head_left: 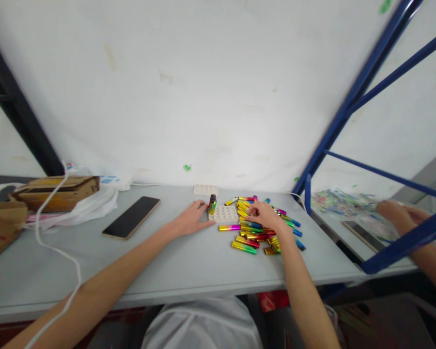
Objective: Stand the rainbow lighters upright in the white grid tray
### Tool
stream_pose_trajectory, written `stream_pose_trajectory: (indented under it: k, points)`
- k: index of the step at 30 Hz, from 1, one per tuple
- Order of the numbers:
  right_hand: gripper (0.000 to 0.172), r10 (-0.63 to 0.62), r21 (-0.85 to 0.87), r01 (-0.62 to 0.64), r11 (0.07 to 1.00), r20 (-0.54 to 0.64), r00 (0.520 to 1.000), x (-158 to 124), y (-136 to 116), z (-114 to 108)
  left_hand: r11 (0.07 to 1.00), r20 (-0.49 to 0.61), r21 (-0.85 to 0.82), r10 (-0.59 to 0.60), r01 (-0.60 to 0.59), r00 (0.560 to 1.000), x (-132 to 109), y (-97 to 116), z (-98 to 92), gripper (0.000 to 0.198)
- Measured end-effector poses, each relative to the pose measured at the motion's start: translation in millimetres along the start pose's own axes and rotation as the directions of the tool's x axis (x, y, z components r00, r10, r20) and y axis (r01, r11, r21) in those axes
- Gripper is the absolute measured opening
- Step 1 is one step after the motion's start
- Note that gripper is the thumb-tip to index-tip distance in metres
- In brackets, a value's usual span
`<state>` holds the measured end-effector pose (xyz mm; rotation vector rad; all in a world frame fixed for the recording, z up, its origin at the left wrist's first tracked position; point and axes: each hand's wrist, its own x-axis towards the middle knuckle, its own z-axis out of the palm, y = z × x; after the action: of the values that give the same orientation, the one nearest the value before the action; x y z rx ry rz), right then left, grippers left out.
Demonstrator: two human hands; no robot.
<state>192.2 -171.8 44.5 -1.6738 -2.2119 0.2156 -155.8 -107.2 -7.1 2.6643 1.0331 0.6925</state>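
Observation:
A white tray with rows of small slots [227, 214] lies flat on the desk. At its left end a couple of shiny lighters with dark tops [212, 204] stand upright. My left hand [194, 218] rests beside that end, its fingers stretched out and apart, the fingertips close to the standing lighters. To the right of the tray spreads a loose pile of metallic lighters [245, 247] in gold, green, red, purple and blue. Over the pile's upper part, my right hand [265, 215] has its fingers bent together around a lighter, mostly hidden by the fingers.
A second white slotted tray [205, 189] lies against the wall. On the left are a dark phone [131, 217], an open cardboard box [58, 190], a plastic bag [101, 203] and a white cable [58, 249]. A blue metal frame [334, 131] rises at right; beyond it, another person's hands [396, 213] show.

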Motion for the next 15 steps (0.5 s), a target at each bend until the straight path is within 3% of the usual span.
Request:
stream_pose_trajectory:
  k: [6, 9, 15]
  points:
    - [0.013, -0.054, -0.027, 0.053, 0.998, -0.023, 0.998, 2.9, -0.1, 6.9, 1.0, -0.012, 0.005, 0.006, -0.006, 1.0, 0.4, -1.9, 1.4, 0.069]
    - [0.012, -0.018, 0.065, 0.027, 0.997, -0.124, 0.992, 1.9, 0.3, 8.0, 1.0, -0.011, 0.004, 0.009, -0.009, 1.0, 0.6, -2.0, 1.7, 0.07]
    - [0.031, 0.048, 0.211, 0.019, 0.977, -0.308, 0.95, 2.5, -9.3, 8.3, 1.0, -0.009, 0.002, -0.001, 0.001, 1.0, 0.9, -1.5, 2.0, 0.069]
